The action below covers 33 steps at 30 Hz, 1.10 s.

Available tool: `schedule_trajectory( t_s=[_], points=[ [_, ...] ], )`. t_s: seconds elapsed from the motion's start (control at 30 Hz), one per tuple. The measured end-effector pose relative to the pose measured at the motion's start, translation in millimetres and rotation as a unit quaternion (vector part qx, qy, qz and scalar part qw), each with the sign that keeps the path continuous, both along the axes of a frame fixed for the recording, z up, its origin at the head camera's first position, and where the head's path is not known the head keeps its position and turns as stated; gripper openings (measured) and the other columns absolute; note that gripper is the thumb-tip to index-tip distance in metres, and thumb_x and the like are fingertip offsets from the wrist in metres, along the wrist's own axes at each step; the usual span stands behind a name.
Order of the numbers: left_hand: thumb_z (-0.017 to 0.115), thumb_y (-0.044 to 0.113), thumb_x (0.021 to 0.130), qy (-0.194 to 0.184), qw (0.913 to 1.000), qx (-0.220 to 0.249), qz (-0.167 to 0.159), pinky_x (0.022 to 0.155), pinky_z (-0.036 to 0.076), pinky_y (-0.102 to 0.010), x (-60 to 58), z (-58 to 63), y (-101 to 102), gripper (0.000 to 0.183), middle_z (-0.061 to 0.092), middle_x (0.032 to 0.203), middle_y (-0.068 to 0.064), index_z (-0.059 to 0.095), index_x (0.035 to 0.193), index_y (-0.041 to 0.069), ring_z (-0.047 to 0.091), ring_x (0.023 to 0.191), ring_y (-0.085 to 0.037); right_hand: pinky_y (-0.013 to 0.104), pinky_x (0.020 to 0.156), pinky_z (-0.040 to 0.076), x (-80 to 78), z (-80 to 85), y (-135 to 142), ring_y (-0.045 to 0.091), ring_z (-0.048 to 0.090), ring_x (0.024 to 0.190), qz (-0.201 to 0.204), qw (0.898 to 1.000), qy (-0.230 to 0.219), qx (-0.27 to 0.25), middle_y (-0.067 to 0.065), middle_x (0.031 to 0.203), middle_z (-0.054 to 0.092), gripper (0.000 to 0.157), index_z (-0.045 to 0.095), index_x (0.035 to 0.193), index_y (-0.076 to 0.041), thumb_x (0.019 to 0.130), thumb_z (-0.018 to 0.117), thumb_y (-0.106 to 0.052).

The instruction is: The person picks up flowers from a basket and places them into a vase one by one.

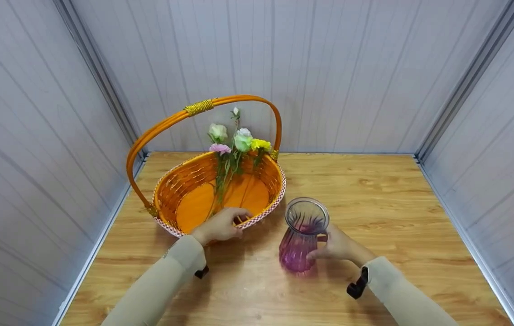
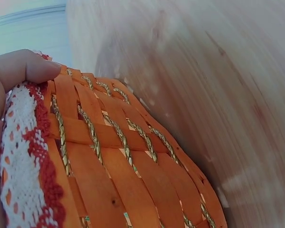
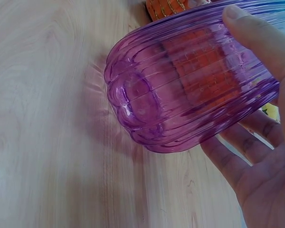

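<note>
My left hand (image 1: 222,225) grips the near rim of an orange woven basket (image 1: 183,183), with the thumb against the outer wall in the left wrist view. Red and white lace trim (image 2: 26,156) runs along that rim. Cut flowers (image 1: 243,141) in white, pink and yellow lean against the basket's far side, their stems inside. To the right, my right hand (image 1: 339,244) holds a ribbed glass vase (image 1: 300,251), clear at the mouth and purple-pink below. Thumb and fingers lie on opposite sides of the vase (image 3: 180,90). Its mouth faces up; whether the base touches the table is unclear.
The basket's tall arched handle (image 1: 166,123) rises over the flowers, bound with gold cord. Both stand on a wood-grain table (image 1: 365,194). Pale panel walls (image 1: 329,77) enclose the back and both sides, with metal strips (image 1: 469,244) along the table's edges.
</note>
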<state>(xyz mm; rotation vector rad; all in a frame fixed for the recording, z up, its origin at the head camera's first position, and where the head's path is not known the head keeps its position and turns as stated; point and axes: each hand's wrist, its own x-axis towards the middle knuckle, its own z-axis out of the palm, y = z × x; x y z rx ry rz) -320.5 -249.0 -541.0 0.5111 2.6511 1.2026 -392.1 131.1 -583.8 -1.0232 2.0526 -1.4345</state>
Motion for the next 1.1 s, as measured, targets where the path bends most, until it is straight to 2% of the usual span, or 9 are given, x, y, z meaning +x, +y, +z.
schedule_trajectory(
  t_s=[0.4, 0.8, 1.1],
  points=[
    [0.073, -0.009, 0.089, 0.001, 0.9998, -0.009, 0.017, 0.104, 0.058, -0.053, -1.2, -3.1, 2.4, 0.055, 0.074, 0.123, -0.015, 0.069, 0.142, 0.003, 0.068, 0.114, -0.030, 0.069, 0.114, 0.048, -18.5, -1.4, -7.7, 0.053, 0.057, 0.138, 0.018, 1.000, 0.010, -0.006, 0.028, 0.148, 0.061, 0.092, 0.047, 0.151, 0.003, 0.076, 0.097, -0.008],
    [0.070, -0.010, 0.087, 0.007, 0.9997, -0.014, 0.018, 0.099, 0.059, -0.052, 2.2, 0.6, 2.9, 0.055, 0.074, 0.121, -0.013, 0.070, 0.140, 0.005, 0.068, 0.110, -0.028, 0.069, 0.116, 0.047, -38.8, -2.2, -10.3, 0.054, 0.052, 0.143, 0.035, 0.999, -0.003, -0.007, 0.028, 0.151, 0.058, 0.095, 0.044, 0.154, 0.002, 0.076, 0.097, -0.008],
    [0.071, -0.011, 0.090, 0.016, 0.9997, -0.012, 0.014, 0.099, 0.060, -0.056, 1.2, -1.8, 2.8, 0.053, 0.075, 0.121, -0.015, 0.070, 0.140, 0.004, 0.069, 0.109, -0.031, 0.070, 0.116, 0.046, -55.8, -2.3, -12.7, 0.053, 0.052, 0.143, 0.050, 0.999, 0.000, -0.001, 0.027, 0.151, 0.060, 0.093, 0.046, 0.153, 0.001, 0.077, 0.097, -0.011]
  ],
)
